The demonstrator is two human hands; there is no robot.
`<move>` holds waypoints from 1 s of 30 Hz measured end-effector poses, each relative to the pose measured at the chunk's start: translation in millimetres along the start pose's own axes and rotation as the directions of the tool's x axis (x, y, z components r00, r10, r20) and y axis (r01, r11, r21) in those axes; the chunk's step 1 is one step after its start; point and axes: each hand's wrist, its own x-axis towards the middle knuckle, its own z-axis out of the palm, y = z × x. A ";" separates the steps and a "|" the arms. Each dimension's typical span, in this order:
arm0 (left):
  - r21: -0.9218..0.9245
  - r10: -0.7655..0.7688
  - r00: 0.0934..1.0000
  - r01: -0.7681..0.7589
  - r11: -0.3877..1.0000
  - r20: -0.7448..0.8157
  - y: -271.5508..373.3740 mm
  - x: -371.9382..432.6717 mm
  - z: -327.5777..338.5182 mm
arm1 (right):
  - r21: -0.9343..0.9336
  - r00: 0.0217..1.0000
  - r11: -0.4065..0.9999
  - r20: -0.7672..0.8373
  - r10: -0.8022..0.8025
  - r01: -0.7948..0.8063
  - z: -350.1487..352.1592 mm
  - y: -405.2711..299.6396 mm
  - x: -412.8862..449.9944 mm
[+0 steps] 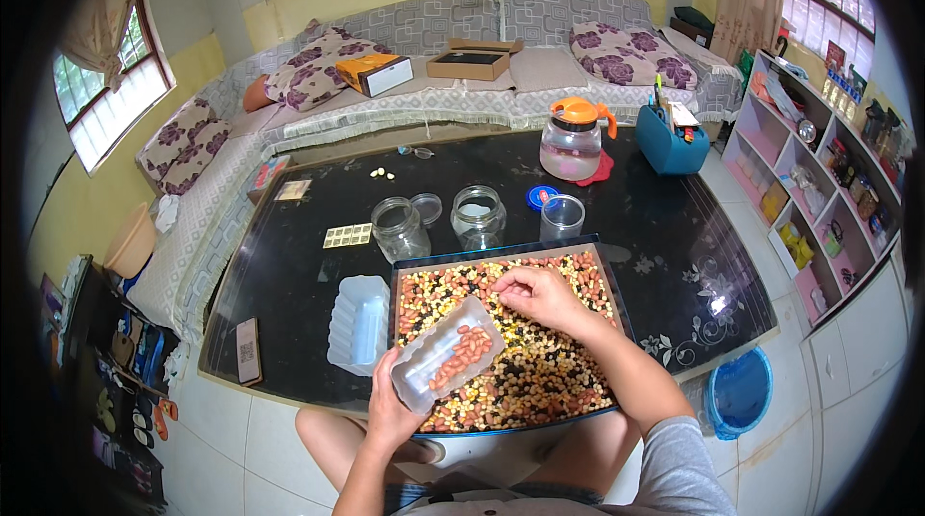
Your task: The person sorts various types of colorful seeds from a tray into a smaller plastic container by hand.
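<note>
My left hand point(390, 400) holds a translucent plastic tray point(415, 364) with peanuts point(462, 355) in it, tilted over the near left part of a shallow rectangular box point(607, 285). Mixed beans, corn kernels and peanuts point(549, 386) cover the box's bottom. Over the upper middle of the box is my right hand point(538, 295), its fingertips drawn together just above the mix; whether they pinch anything cannot be seen. A second translucent tray point(359, 324) stands left of the box. Behind the box are two clear jars point(401, 234) point(478, 216) and a clear plastic cup point(562, 216).
The black table point(303, 299) also bears a phone point(248, 350) at the left, a blue lid point(542, 196), a glass pitcher with an orange lid point(571, 147) and a teal organizer point(672, 144). A blue bin point(738, 393) stands on the floor at the right.
</note>
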 end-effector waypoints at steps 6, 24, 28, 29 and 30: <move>-0.033 -0.028 0.999 0.029 0.999 0.020 1.3 1.1 -0.4 | -0.418 0.991 0.903 0.119 -0.057 0.103 13.2 57.7 4.6; -0.020 -0.032 0.999 0.033 0.999 0.021 4.4 1.4 -1.9 | -0.052 0.997 0.996 -0.020 -0.070 0.069 0.4 16.6 1.6; -0.049 -0.045 0.999 0.046 0.998 0.021 3.1 0.9 -1.7 | 0.031 0.963 0.969 0.107 -0.247 0.245 6.9 -11.9 -6.2; -0.047 -0.044 0.999 0.045 0.998 0.021 2.2 0.8 -1.2 | 0.033 0.963 0.969 0.106 -0.248 0.246 7.3 -10.6 -5.6; -0.045 -0.039 0.999 0.039 0.998 0.016 1.2 0.4 -0.2 | -0.031 0.964 0.965 0.066 -0.258 0.260 7.6 -7.2 -4.6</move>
